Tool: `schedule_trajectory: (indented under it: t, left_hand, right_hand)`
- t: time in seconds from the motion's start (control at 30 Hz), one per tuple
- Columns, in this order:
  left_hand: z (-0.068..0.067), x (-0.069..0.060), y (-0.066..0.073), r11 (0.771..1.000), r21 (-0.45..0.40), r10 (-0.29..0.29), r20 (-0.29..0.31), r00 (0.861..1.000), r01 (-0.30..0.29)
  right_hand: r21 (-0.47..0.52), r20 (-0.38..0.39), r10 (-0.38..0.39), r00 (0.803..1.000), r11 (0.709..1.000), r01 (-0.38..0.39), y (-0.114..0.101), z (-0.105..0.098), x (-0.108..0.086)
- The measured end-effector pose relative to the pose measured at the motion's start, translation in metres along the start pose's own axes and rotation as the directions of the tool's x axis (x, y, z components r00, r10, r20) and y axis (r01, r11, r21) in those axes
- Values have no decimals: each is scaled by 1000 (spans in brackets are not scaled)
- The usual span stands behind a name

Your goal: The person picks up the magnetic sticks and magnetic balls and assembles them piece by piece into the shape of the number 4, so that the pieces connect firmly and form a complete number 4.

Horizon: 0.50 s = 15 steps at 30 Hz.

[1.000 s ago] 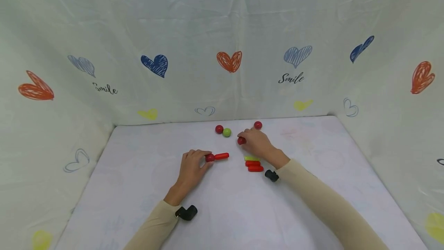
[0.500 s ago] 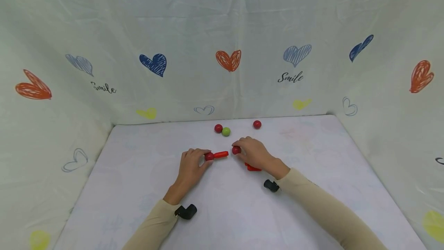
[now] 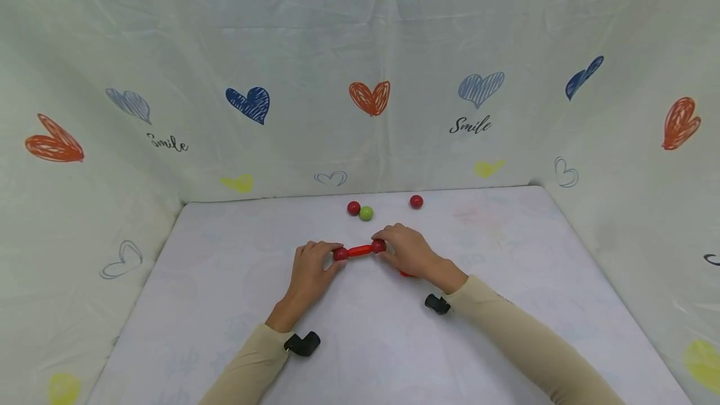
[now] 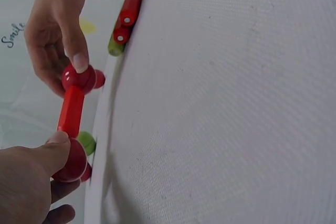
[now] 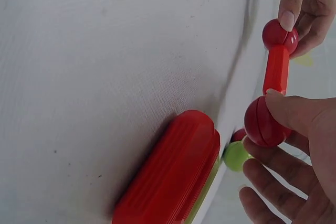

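Note:
A red rod spans the gap between my two hands, with a red ball at each end. My left hand pinches the left red ball between thumb and fingers. The right red ball is in the thumb-and-finger grip of my right hand. In the right wrist view, this ball meets the end of the rod; how deeply the rod sits in it is hidden by the thumb. The left wrist view shows the rod joined in line with both balls.
Toward the table's back edge lie a red ball beside a green ball, and another red ball farther right. Red rods and a yellow-green rod lie side by side, mostly covered by my right hand in the head view.
My right hand has brought its red ball left and nearer, from behind the loose rods to the free end of the red rod. The left hand has stayed nearly still.

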<state>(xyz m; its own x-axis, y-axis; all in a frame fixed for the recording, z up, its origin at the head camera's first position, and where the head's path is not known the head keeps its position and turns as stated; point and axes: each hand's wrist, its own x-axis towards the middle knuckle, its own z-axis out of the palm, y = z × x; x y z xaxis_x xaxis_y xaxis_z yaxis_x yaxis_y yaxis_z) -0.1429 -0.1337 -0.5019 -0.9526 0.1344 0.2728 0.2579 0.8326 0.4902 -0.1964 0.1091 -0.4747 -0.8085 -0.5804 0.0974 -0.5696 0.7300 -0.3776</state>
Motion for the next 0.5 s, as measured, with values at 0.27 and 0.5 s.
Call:
schedule_trajectory:
  t: [0.27,0.5]
  left_hand:
    - [-3,0,-4,1000,-2,0,25,1000,0]
    - [-9,5,-15,1000,21,13,87,996,-14]
  right_hand:
    - [13,0,17,1000,1000,-17,-6,4,-1]
    - [0,-10,4,1000,1000,-4,-15,14,-3]
